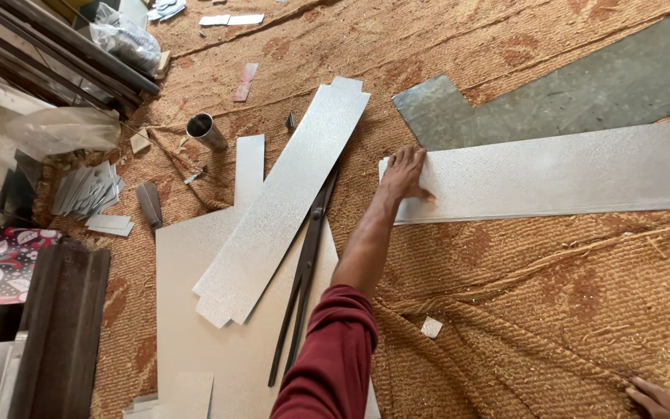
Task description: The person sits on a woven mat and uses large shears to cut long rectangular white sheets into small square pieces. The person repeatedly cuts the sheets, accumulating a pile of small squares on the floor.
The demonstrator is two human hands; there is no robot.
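Note:
My left hand (405, 174), at the end of a dark red sleeve, lies flat with fingers spread on the left end of a long galvanized metal strip (560, 171). The strip runs off to the right across a woven coir mat (521, 310). Only part of my right hand (657, 399) shows at the bottom right corner; its fingers rest on the mat and hold nothing. Just left of my forearm lie long dark metal shears (308, 264). Beside them, a couple of stacked galvanized strips (288, 194) lie aslant on a large flat sheet (188, 326).
A dark grey cut sheet (575, 89) lies beyond the long strip. A short metal tube (205, 130), a pile of small metal offcuts (91, 194), a plastic bag (63, 128), dark bars (63, 46) and a dark channel piece (63, 326) crowd the left. A small scrap (431, 327) lies on the mat.

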